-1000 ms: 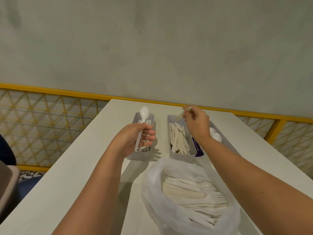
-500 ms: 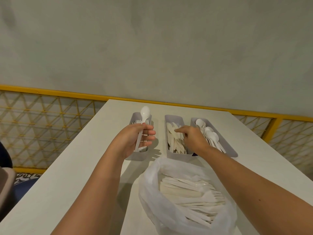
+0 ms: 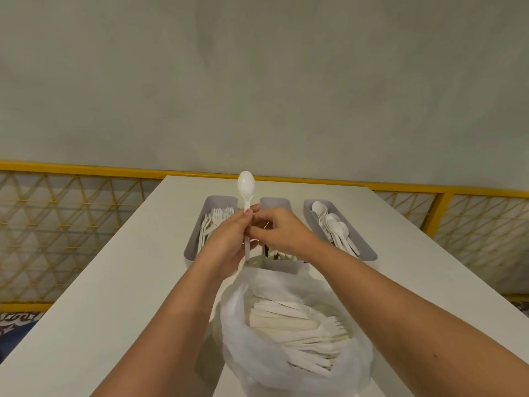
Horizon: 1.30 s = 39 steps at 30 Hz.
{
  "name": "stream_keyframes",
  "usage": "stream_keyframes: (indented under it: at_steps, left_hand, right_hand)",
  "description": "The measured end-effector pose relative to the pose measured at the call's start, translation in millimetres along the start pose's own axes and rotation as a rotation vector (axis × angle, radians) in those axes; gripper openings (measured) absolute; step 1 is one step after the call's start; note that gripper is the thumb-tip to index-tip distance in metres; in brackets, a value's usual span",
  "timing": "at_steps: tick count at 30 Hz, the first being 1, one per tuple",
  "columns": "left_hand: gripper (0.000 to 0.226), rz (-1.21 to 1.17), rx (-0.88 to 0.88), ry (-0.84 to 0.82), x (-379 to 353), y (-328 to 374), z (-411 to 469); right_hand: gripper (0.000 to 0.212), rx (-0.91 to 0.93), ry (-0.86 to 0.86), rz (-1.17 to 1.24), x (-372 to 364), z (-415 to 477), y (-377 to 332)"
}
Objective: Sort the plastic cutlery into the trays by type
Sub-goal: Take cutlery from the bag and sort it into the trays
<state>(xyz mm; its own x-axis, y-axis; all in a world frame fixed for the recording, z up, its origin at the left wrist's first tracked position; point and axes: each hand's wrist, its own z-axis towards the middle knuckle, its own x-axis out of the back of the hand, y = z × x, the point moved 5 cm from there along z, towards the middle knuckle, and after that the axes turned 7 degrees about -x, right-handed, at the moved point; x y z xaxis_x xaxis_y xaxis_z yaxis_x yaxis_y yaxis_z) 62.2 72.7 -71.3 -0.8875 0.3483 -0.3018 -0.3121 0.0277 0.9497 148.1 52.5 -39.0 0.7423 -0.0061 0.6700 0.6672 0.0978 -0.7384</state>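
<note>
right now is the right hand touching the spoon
Touching: the head view shows the right hand pinching the spoon by its handle, beside the left hand.

White table [image 3: 120,282]: fork tray [image 3: 191,250], middle tray [image 3: 274,200], spoon tray [image 3: 367,255] side by side; plastic bag [image 3: 252,353] nearer.

Three trays are set side by side across the far part of a table [image 3: 114,282]. Forks [image 3: 219,214] are laid in the left tray [image 3: 217,200] and spoons [image 3: 333,224] in the right tray [image 3: 363,247], while the middle tray [image 3: 274,202] is largely hidden behind the hands. A spoon [image 3: 246,183] is held upright by the left hand [image 3: 226,239] and right hand [image 3: 283,230], above the gap between the left and middle trays. A bag [image 3: 246,339] of cutlery [image 3: 292,325] is placed before the trays. A railing [image 3: 86,169] is seen behind the table, a wall [image 3: 257,81] behind that.
</note>
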Motion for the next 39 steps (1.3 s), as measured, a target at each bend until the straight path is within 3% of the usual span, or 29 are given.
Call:
stream_keyframes:
  at_steps: [10,17,21,24,29,39]
  left_hand:
    - [0.029,0.337,-0.026,-0.088,-71,4,16]
    - [0.020,0.798,-0.088,-0.159,-110,-20,32]
    - [0.039,1.033,-0.139,-0.249,-132,-36,38]
    - [0.041,1.157,-0.101,-0.339,-142,-50,44]
    - [0.036,1.236,-0.052,-0.434,-146,-69,46]
    - [0.040,1.316,-0.085,-0.446,-142,-76,46]
  right_hand:
    - [0.018,-0.145,0.246,0.043,66,-19,36]
    - [0.017,-0.328,0.472,-0.042,130,-23,95]
    - [0.017,-0.442,0.520,-0.045,141,-21,128]
    - [0.012,-0.509,0.489,-0.146,136,-18,141]
    - [0.026,-0.578,0.333,-0.406,123,-10,155]
    - [0.044,-0.563,0.205,-0.772,108,-7,156]
